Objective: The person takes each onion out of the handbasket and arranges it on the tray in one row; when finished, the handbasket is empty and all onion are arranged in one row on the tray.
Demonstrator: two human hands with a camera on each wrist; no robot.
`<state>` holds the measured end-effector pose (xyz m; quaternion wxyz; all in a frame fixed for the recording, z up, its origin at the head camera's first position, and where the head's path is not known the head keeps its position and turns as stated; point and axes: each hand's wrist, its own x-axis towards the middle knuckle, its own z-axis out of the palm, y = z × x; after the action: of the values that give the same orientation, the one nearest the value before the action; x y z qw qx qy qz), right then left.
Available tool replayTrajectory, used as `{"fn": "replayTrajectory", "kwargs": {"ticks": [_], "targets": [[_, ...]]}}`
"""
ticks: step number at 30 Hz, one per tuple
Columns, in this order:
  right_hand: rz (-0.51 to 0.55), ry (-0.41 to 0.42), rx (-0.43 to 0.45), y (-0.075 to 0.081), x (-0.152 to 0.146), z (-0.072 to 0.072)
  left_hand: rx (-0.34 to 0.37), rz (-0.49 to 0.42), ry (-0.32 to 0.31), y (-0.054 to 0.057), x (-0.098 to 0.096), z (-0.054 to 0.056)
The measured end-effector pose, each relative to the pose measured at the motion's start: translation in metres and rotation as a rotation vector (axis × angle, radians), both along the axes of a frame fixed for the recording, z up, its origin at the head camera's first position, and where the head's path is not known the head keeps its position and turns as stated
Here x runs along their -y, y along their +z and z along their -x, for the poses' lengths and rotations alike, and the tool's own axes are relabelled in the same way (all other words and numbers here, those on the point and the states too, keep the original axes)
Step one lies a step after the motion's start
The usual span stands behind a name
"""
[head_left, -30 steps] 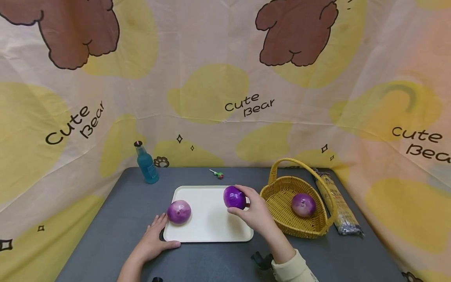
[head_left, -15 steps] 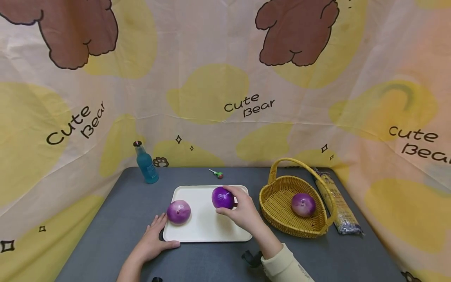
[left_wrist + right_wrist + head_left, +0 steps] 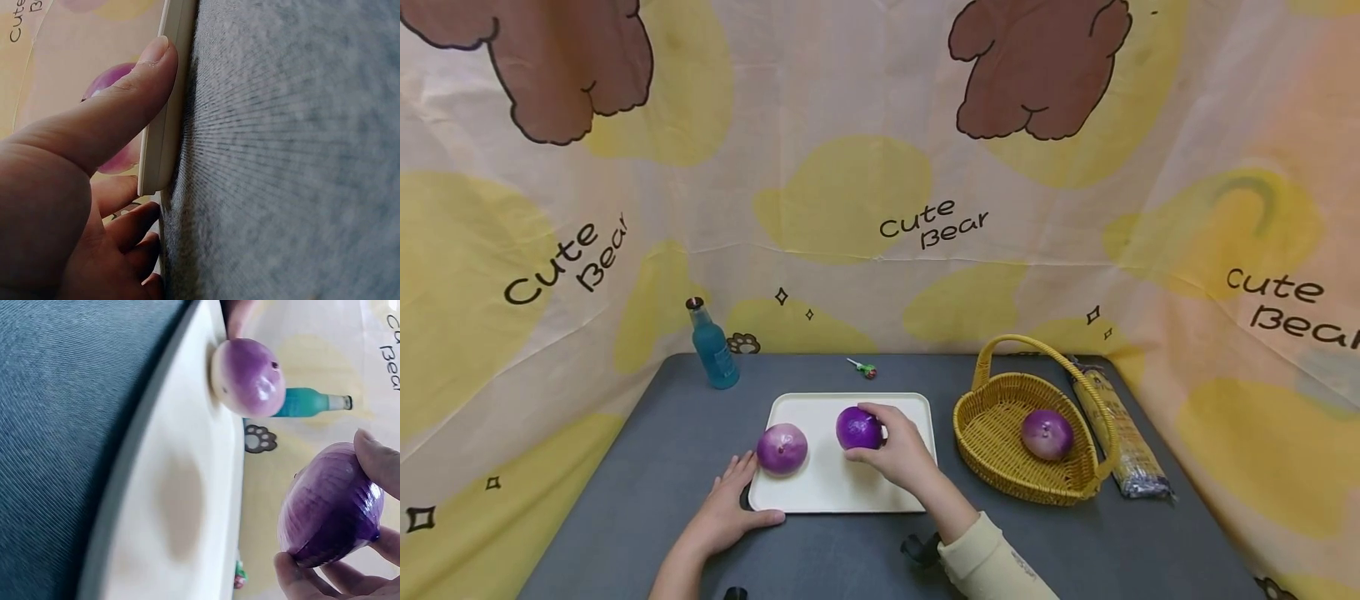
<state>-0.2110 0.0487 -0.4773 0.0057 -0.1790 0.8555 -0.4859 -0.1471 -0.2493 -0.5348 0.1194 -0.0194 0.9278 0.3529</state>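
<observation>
In the head view my right hand [image 3: 897, 448] pinches a glossy dark purple onion [image 3: 857, 427] between thumb and fingers. The right wrist view shows this onion [image 3: 331, 506] raised over the white tray [image 3: 831, 492], with a shadow below it. A paler, round purple-and-white vegetable [image 3: 782, 450], perhaps a turnip or another onion, rests at the tray's left end. My left hand [image 3: 724, 512] is spread at the tray's near left corner. In the left wrist view its thumb [image 3: 125, 103] lies straight along the tray's front edge, while the other fingers are by the left edge.
A yellow wicker basket [image 3: 992, 446] holds a similar purple vegetable [image 3: 1047, 434] at the right. Beyond it lies a long yellow packet [image 3: 1123, 433]. A blue bottle [image 3: 713, 350] stands back left, and a lollipop [image 3: 863, 368] lies behind the tray. A patterned cloth surrounds the table.
My right hand has moved left with the onion, from the tray's right end to about its middle, and slightly lower. My left hand and the other things have stayed put.
</observation>
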Motion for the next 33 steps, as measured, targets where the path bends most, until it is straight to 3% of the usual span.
{"fn": "replayTrajectory", "kwargs": {"ticks": [11,22,33], "targets": [[-0.057,0.007,0.040,-0.021,0.013,0.009,-0.009,0.002,-0.006,0.002,-0.002,0.001],[-0.158,-0.015,0.016,-0.037,0.024,0.011,-0.001,0.010,-0.001,0.001,-0.001,0.000],[-0.195,-0.026,0.049,-0.038,0.032,0.009,-0.018,0.019,-0.015,0.002,-0.002,0.000]]}}
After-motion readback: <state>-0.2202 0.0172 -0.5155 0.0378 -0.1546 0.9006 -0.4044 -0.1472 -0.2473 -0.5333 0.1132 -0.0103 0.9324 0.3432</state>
